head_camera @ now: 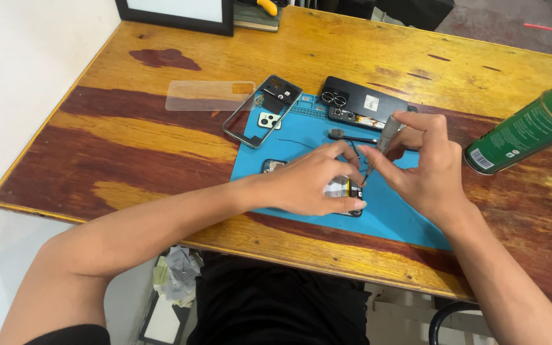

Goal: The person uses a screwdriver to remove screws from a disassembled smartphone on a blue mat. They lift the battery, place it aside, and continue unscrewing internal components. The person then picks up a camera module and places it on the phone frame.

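On the blue mat point(301, 137), the left hand point(305, 185) presses the opened phone point(345, 190) flat while the right hand point(420, 163) pinches a small screwdriver point(381, 144) closed, its tip on the phone, so I think a slip may scratch the parts inside.

view: one head-worn camera only, so no overlap is given
position: set above the near edge of the wooden table point(161, 153)
facing: tilted down and forward
nearness: close, forearms seen at bottom, table's far edge at top
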